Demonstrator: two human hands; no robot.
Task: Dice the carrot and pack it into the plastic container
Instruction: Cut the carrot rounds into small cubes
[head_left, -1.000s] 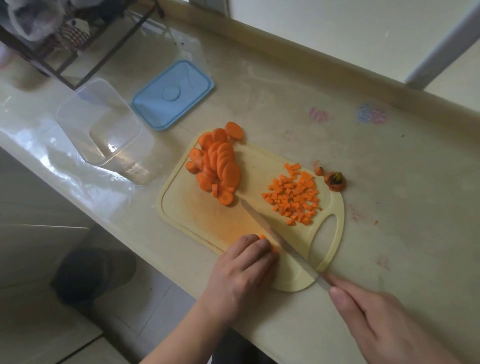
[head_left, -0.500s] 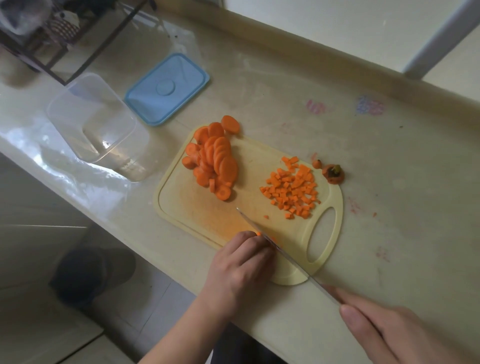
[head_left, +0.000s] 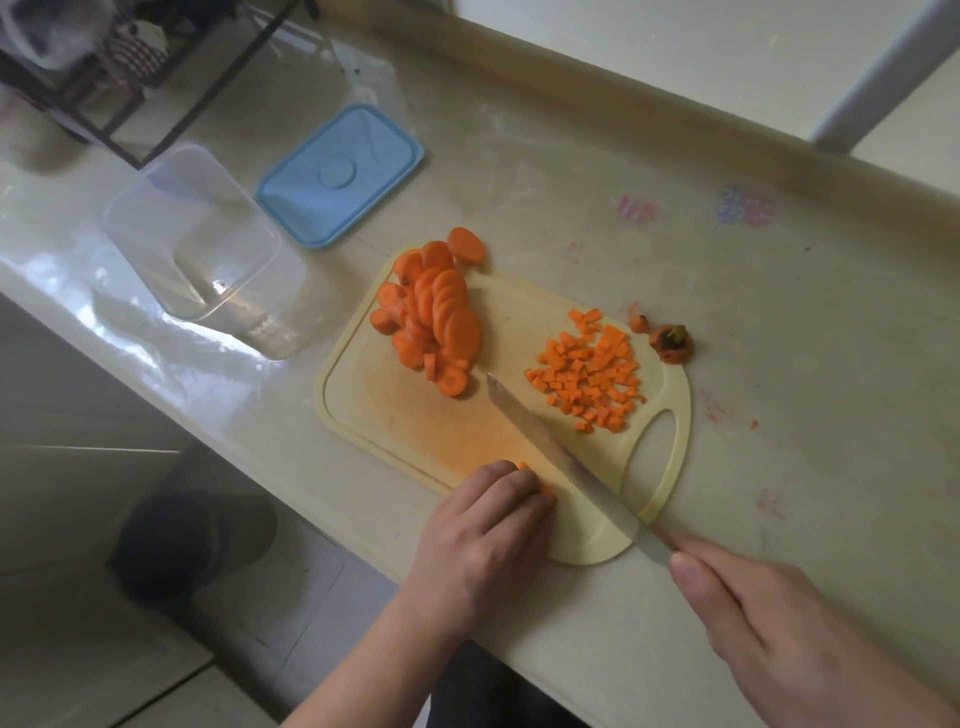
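Carrot slices (head_left: 431, 317) lie heaped beside small orange dice (head_left: 589, 376).

A pale beige countertop (head_left: 649, 171) runs diagonally from the upper left of the frame to the lower right, glossy and throwing bright reflections along its left stretch. Faint pink, red and blue smudges (head_left: 744, 207) mark its surface toward the upper right. A raised lip backs the counter along the top, with a light wall (head_left: 675, 57) above it and a grey-white upright frame (head_left: 883, 73) in the upper right corner. A dark wire rack (head_left: 119, 93) stands in the upper left. Pale floor tiles (head_left: 78, 649) fill the lower left, with a dark rounded shape (head_left: 192, 540) resting on them.
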